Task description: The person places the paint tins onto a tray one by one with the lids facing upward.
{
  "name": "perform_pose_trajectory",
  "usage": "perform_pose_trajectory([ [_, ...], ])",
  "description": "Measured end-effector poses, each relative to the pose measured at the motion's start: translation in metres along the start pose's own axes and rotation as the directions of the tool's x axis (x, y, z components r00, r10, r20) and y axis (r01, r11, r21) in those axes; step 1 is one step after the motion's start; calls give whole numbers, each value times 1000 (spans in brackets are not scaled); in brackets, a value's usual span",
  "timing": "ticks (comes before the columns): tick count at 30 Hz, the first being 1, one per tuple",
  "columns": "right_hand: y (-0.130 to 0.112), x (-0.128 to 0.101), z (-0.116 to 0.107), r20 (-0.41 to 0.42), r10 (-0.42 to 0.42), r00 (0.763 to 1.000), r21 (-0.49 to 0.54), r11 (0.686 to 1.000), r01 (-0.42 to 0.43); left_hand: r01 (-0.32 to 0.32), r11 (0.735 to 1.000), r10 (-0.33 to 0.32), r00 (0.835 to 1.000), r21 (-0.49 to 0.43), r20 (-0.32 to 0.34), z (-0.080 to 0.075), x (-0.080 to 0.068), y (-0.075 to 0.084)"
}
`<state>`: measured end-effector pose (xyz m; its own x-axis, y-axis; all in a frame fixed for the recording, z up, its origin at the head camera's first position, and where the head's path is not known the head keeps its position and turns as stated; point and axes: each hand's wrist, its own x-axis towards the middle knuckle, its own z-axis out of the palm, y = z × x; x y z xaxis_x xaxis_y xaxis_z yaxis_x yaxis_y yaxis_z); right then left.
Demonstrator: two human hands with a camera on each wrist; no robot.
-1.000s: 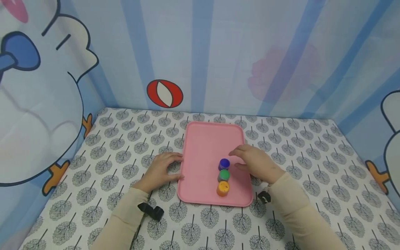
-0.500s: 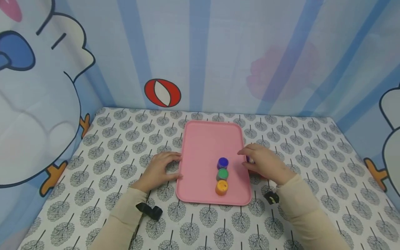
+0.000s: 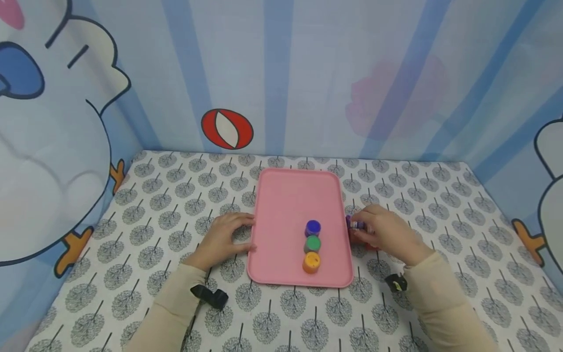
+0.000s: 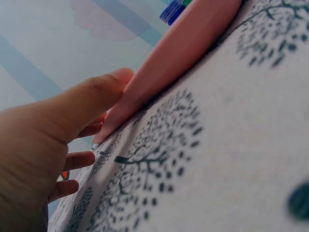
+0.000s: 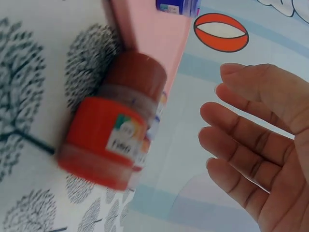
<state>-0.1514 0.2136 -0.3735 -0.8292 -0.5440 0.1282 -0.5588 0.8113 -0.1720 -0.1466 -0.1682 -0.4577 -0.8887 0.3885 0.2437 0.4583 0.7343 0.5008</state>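
A: Where is the red jar [image 5: 113, 140]?

B: It stands on the patterned cloth [image 3: 176, 215] just off the right edge of the pink tray [image 3: 290, 195], right under the right hand [image 3: 382, 233]. In the head view the hand covers most of it; only a red sliver shows at the palm's lower edge. The right wrist view shows it plainly: red lid, red body, a small white label.

A: Does the hand grip it?

B: No. In the wrist view the fingers [image 5: 241, 140] are spread and nearly straight, apart from the jar, holding nothing. From above, a small purple thing [image 3: 354, 224] shows at the fingertips, beside the tray's rim; I cannot tell whether they touch it.

A: And the left hand [image 3: 224, 239]?

B: It lies relaxed on the cloth at the tray's left edge, thumb and fingertips against the rim. The left wrist view shows the thumb [image 4: 91, 99] pressed to the pink edge, with the other fingers loosely bent.

A: What is on the tray?

B: Three jars in a touching line near the right side: blue jar [image 3: 313, 227] farthest, green jar [image 3: 313, 243] in the middle, orange jar [image 3: 312, 261] nearest the person.
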Motion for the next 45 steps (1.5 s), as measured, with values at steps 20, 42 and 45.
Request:
perform_pose_trajectory([
  [20,24,-36,3,15,100,995,11,995,-100,-14,1000,14,1000,1,-20,2,2,-2],
  [42,38,-44,20,103,192,976,56,979,-198,-13,1000,13,1000,-4,-15,2,1,-2],
  [45,38,-43,21,110,210,972,67,974,-218,-8,1000,8,1000,-8,-8,2,1,-2],
])
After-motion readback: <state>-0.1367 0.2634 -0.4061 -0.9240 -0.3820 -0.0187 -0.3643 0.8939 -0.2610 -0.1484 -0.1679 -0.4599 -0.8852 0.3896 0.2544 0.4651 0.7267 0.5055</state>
